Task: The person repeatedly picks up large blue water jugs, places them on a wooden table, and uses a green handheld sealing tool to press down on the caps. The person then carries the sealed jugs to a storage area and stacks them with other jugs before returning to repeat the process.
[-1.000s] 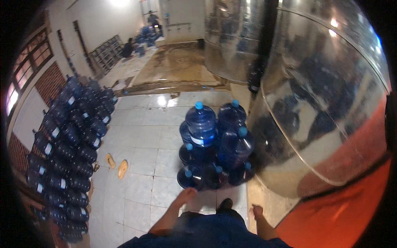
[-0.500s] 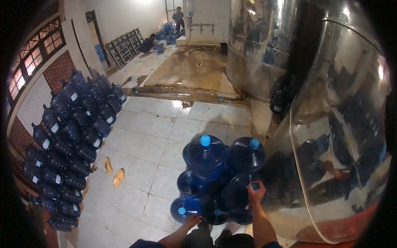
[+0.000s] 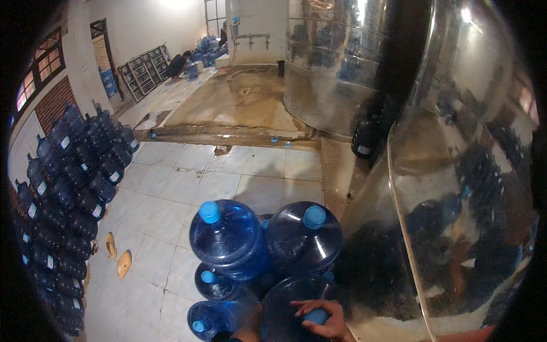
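A large clear-blue water jug (image 3: 279, 302) stands upright right in front of me, cut off by the lower edge. My right hand (image 3: 330, 322) curls around its blue cap (image 3: 315, 317), thumb on the near side and index finger reaching across the top. My left hand (image 3: 249, 324) is low at this jug's left side, smeared and dark, its fingers hidden. Beyond stand two more tall capped jugs, the left one (image 3: 228, 239) and the right one (image 3: 305, 242). Lower jugs, a middle one (image 3: 219, 282) and a near one (image 3: 211, 319), sit on the left.
Big shiny steel tanks (image 3: 336, 68) rise on the right, with a pale hose (image 3: 401, 222) along the nearer one. Stacked jugs (image 3: 62, 188) line the left wall. Yellow clogs (image 3: 123, 264) lie on the tiles. A raised ledge (image 3: 228, 137) crosses ahead; a person (image 3: 178, 65) crouches far back.
The view has shifted right and closer over the jugs, which look larger. My left hand has moved from the near left jug to beside the jug at my right hand.
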`<state>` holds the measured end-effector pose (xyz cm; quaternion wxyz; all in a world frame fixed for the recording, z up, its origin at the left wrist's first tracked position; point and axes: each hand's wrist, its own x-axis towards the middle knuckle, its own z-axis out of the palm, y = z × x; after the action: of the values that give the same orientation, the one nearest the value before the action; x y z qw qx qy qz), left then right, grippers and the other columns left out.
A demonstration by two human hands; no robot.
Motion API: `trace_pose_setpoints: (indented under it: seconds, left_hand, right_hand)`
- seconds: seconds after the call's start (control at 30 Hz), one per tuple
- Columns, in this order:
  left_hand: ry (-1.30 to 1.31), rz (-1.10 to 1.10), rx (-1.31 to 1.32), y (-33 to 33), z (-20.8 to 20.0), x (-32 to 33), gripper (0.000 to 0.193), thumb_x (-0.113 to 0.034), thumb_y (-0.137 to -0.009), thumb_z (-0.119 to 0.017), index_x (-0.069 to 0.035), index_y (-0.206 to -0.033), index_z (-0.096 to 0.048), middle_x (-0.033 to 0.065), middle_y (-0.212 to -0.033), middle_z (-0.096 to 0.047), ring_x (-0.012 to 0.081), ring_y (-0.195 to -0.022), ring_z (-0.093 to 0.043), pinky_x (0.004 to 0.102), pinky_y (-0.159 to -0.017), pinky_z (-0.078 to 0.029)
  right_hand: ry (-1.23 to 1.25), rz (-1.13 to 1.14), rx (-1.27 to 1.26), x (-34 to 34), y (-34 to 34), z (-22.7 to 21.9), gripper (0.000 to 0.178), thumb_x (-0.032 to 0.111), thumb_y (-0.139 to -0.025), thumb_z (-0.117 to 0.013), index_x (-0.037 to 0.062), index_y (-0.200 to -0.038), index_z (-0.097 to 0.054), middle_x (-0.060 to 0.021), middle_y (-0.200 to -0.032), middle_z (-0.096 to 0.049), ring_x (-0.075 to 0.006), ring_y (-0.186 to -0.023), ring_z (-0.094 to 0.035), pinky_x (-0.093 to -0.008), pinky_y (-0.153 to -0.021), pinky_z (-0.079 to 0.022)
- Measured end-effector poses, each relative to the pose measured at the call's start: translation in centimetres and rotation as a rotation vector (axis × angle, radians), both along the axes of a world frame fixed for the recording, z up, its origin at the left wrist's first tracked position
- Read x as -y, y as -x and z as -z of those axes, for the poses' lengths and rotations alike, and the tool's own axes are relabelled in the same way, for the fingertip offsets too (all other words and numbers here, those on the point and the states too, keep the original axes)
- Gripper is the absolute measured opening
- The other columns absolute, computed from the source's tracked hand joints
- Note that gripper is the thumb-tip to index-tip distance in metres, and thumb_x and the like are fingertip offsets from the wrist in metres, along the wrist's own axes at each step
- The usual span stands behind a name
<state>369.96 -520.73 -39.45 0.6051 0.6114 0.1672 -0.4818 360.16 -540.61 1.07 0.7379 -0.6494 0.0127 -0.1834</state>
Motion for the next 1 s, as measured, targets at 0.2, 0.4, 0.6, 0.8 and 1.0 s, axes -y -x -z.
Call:
trace_pose_setpoints:
  seconds: [0.2, 0.4, 0.6, 0.8, 1.0]
  left_hand:
    - [0.023, -0.101, -0.027, 1.3, 0.5, 1.8, 0.043, -0.045, -0.091, -0.061, -0.003, -0.096, -0.067, 0.0114, -0.086, -0.069, 0.0204, -0.08, -0.067, 0.0368, -0.069, -0.053]
    - [0.059, -0.177, -0.038, 2.8, -5.3, 1.7, 0.045, -0.047, -0.091, -0.06, -0.003, -0.097, -0.067, 0.0121, -0.087, -0.069, 0.0218, -0.08, -0.067, 0.0385, -0.069, -0.053]
    - [0.133, -0.24, -0.026, 3.9, -13.7, -0.2, 0.046, -0.048, -0.091, -0.058, -0.003, -0.099, -0.068, 0.0128, -0.089, -0.069, 0.0231, -0.08, -0.067, 0.0401, -0.069, -0.054]
    - [0.212, -0.331, -0.028, 5.5, -24.7, -3.4, 0.048, -0.05, -0.091, -0.057, -0.003, -0.1, -0.068, 0.0136, -0.091, -0.069, 0.0245, -0.08, -0.067, 0.0417, -0.07, -0.054]
    - [0.297, -0.419, -0.013, 7.1, -38.1, -9.2, 0.05, -0.051, -0.091, -0.055, -0.003, -0.102, -0.068, 0.0143, -0.093, -0.069, 0.0258, -0.08, -0.067, 0.0433, -0.07, -0.055]
  right_hand:
    - [0.178, 0.051, -0.071, 0.4, 2.0, 2.2, 0.013, 0.011, -0.083, -0.068, 0.0036, -0.093, -0.063, -0.0122, -0.091, -0.067, -0.0231, -0.094, -0.064, -0.0386, -0.083, -0.05]
    - [-0.136, 0.075, -0.189, -2.3, 4.8, 1.2, 0.021, 0.016, -0.095, -0.056, 0.0008, -0.084, -0.064, -0.0048, -0.065, -0.058, -0.0152, -0.056, -0.053, -0.0317, -0.056, -0.046]
    - [0.02, 0.154, 0.172, -7.7, 10.6, -1.4, 0.024, 0.012, -0.099, -0.05, -0.0009, -0.088, -0.067, -0.0086, -0.065, -0.056, -0.0139, -0.055, -0.049, -0.0335, -0.053, -0.047]
    - [-0.062, 0.17, 0.092, -10.7, 13.4, -16.4, 0.019, 0.012, -0.095, -0.053, -0.0004, -0.093, -0.067, -0.0104, -0.079, -0.066, -0.013, -0.059, -0.054, -0.0288, -0.057, -0.048]
    - [-0.053, 0.114, 0.036, -15.6, 14.5, -32.0, 0.034, 0.034, -0.09, -0.062, 0.0002, -0.092, -0.067, -0.0109, -0.083, -0.069, -0.0145, -0.068, -0.06, -0.0293, -0.064, -0.049]
